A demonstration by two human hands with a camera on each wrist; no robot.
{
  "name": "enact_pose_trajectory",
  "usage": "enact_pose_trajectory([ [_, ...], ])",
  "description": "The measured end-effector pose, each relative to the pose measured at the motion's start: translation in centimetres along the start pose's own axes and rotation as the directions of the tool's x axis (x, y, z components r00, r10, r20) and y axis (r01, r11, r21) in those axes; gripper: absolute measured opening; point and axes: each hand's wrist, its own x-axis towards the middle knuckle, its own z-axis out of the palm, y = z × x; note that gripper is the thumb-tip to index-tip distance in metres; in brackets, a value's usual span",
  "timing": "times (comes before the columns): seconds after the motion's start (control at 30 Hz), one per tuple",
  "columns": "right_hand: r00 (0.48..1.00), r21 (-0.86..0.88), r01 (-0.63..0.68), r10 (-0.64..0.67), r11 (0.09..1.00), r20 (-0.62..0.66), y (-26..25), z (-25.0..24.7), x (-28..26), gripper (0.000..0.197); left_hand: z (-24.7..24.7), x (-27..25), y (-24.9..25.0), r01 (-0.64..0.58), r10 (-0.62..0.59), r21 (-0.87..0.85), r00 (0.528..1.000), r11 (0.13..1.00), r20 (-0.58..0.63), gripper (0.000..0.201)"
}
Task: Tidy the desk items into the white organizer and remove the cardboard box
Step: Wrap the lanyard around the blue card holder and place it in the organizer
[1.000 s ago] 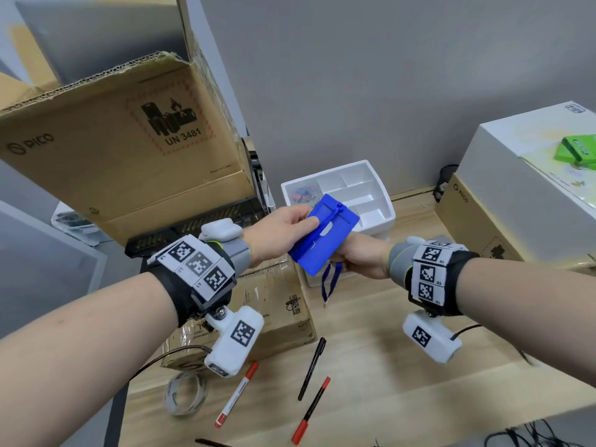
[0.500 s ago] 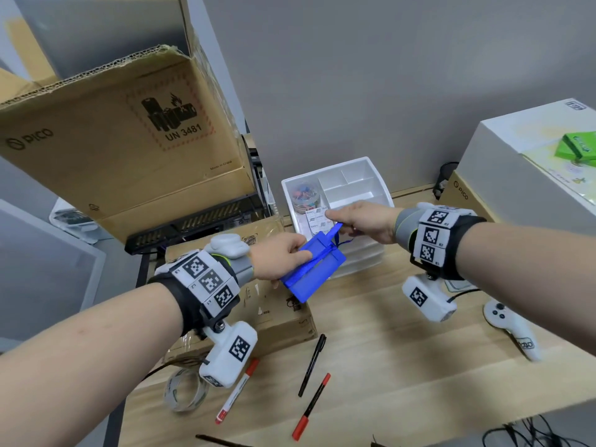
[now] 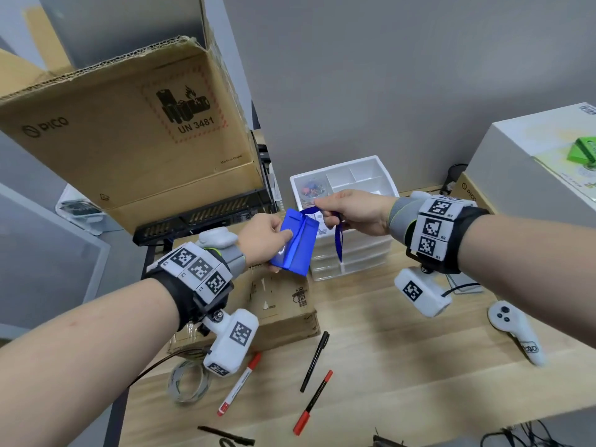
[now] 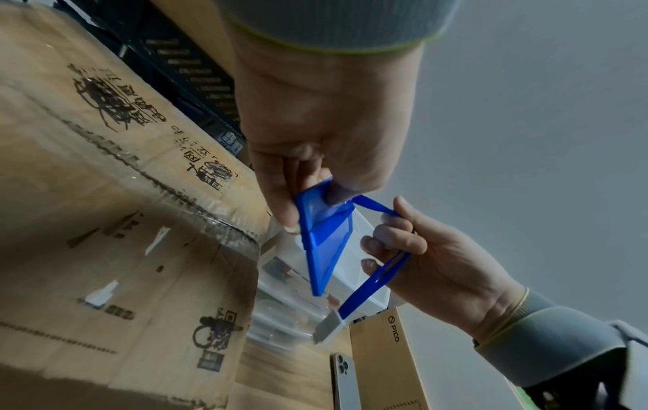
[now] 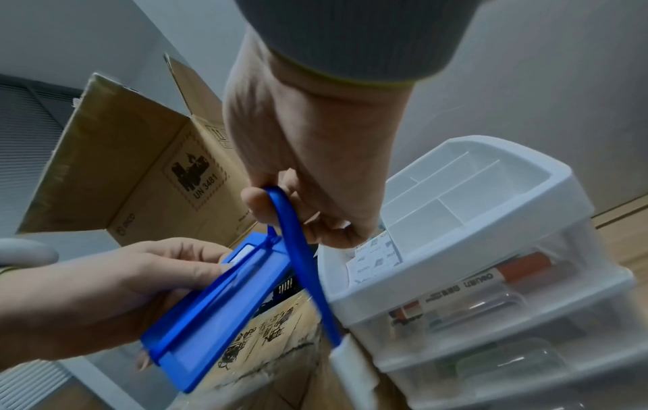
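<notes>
My left hand (image 3: 269, 235) grips a blue badge holder (image 3: 298, 241) (image 4: 324, 238) (image 5: 217, 302) by its left edge, in the air in front of the white organizer (image 3: 380, 185) (image 5: 526, 177). My right hand (image 3: 348, 214) (image 5: 301, 216) pinches the blue lanyard strap (image 3: 338, 240) (image 5: 301, 263) (image 4: 371, 288), which loops from the holder's top and hangs down with a white tip. The organizer's top tray holds a jar of clips (image 3: 311, 191) and sticky notes (image 5: 375, 258); its clear drawers hold markers. A flat cardboard box (image 3: 280, 301) lies on the desk under my left hand.
A large open PICO carton (image 3: 129, 130) stands at the back left. On the wooden desk lie a tape roll (image 3: 187, 382), a red-capped white marker (image 3: 238, 385), a black pen (image 3: 314, 359), a red-tipped pen (image 3: 312, 401) and a white controller (image 3: 516, 330). A white box (image 3: 532, 156) stands at the right.
My right hand let go of the holder's underside, rose over the organizer and now pulls the lanyard strap up and right. The left hand lowered the holder slightly and tilted it.
</notes>
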Motion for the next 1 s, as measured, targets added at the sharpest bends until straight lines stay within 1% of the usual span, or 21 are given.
enact_pose_trajectory([
  [0.07, 0.999, 0.051, 0.012, -0.014, 0.999, 0.030, -0.1, 0.2, 0.0, 0.038, 0.1, 0.0, -0.1, 0.002, -0.001, 0.027, 1.000, 1.000, -0.024, 0.016],
  [0.13, 0.997, 0.097, 0.011, -0.018, 0.995, 0.073, 0.0, 0.7, 0.0, 0.036, 0.1, 0.0, 0.0, 0.026, -0.027, -0.013, 0.997, 1.000, -0.073, 0.020],
  [0.2, 0.996, 0.125, -0.009, -0.002, 0.992, 0.089, 0.1, 1.8, -0.2, 0.033, 0.1, -0.1, 0.5, 0.054, -0.067, -0.123, 0.992, 0.991, -0.109, 0.026],
  [0.27, 0.994, 0.102, -0.018, 0.006, 0.995, 0.109, 0.6, 3.2, -0.6, 0.029, 0.4, -0.1, 1.1, 0.074, -0.109, -0.247, 0.986, 0.966, -0.129, 0.025],
  [0.33, 0.986, 0.090, -0.029, 0.014, 0.996, 0.167, 1.3, 4.5, -1.0, 0.026, 0.6, 0.1, 1.3, 0.060, -0.126, -0.325, 0.974, 0.944, -0.186, 0.021],
  [0.4, 0.972, 0.107, -0.047, 0.021, 0.993, 0.236, 1.9, 5.5, -1.3, 0.027, 0.4, 0.5, 1.4, 0.035, -0.133, -0.355, 0.958, 0.934, -0.256, 0.023],
  [0.43, 0.965, 0.116, -0.056, 0.023, 0.992, 0.262, 2.2, 5.7, -1.4, 0.028, 0.2, 0.7, 1.5, 0.017, -0.133, -0.386, 0.952, 0.922, -0.275, 0.023],
  [0.47, 0.959, 0.120, -0.064, 0.028, 0.991, 0.282, 2.6, 6.0, -1.5, 0.029, -0.1, 0.7, 1.6, 0.000, -0.134, -0.446, 0.954, 0.895, -0.270, 0.019],
  [0.53, 0.957, 0.134, -0.076, 0.035, 0.988, 0.288, 3.3, 6.1, -1.8, 0.030, -0.4, 0.9, 1.9, -0.024, -0.125, -0.558, 0.966, 0.830, -0.227, 0.014],
  [0.6, 0.955, 0.189, -0.087, 0.028, 0.978, 0.294, 4.0, 6.1, -2.0, 0.031, -0.5, 0.7, 2.1, -0.036, -0.071, -0.595, 0.985, 0.803, -0.155, 0.013],
  [0.67, 0.948, 0.230, -0.099, 0.021, 0.968, 0.317, 4.2, 5.6, -2.0, 0.031, -0.6, 0.4, 2.2, -0.056, 0.024, -0.563, 0.998, 0.825, -0.065, 0.016],
  [0.77, 0.944, 0.195, -0.125, 0.056, 0.973, 0.326, 4.1, 4.6, -2.1, 0.032, -0.9, -0.1, 1.5, -0.080, 0.093, -0.431, 0.996, 0.899, 0.008, 0.018],
  [0.8, 0.941, 0.174, -0.128, 0.064, 0.976, 0.332, 4.0, 4.2, -2.1, 0.033, -1.0, -0.2, 1.2, -0.068, 0.106, -0.399, 0.992, 0.914, 0.074, 0.018],
  [0.83, 0.935, 0.146, -0.125, 0.067, 0.981, 0.349, 3.8, 4.0, -2.1, 0.035, -1.1, -0.3, 0.8, -0.046, 0.115, -0.370, 0.979, 0.928, 0.167, 0.020],
  [0.87, 0.926, 0.107, -0.112, 0.064, 0.988, 0.372, 3.5, 3.8, -2.2, 0.035, -1.1, -0.4, 0.5, -0.026, 0.120, -0.334, 0.957, 0.942, 0.265, 0.027],
  [0.9, 0.916, 0.062, -0.093, 0.061, 0.994, 0.396, 3.3, 3.6, -2.2, 0.036, -1.0, -0.6, 0.2, -0.011, 0.120, -0.296, 0.928, 0.955, 0.352, 0.037],
  [0.97, 0.899, -0.021, -0.058, 0.061, 0.998, 0.434, 2.5, 3.5, -2.1, 0.041, -1.0, -1.1, 0.1, 0.003, 0.119, -0.250, 0.875, 0.968, 0.470, 0.056],
  [1.0, 0.892, -0.048, -0.046, 0.062, 0.998, 0.448, 2.1, 3.5, -2.0, 0.038, -1.0, -1.3, 0.2, 0.012, 0.124, -0.259, 0.855, 0.966, 0.503, 0.059],
])
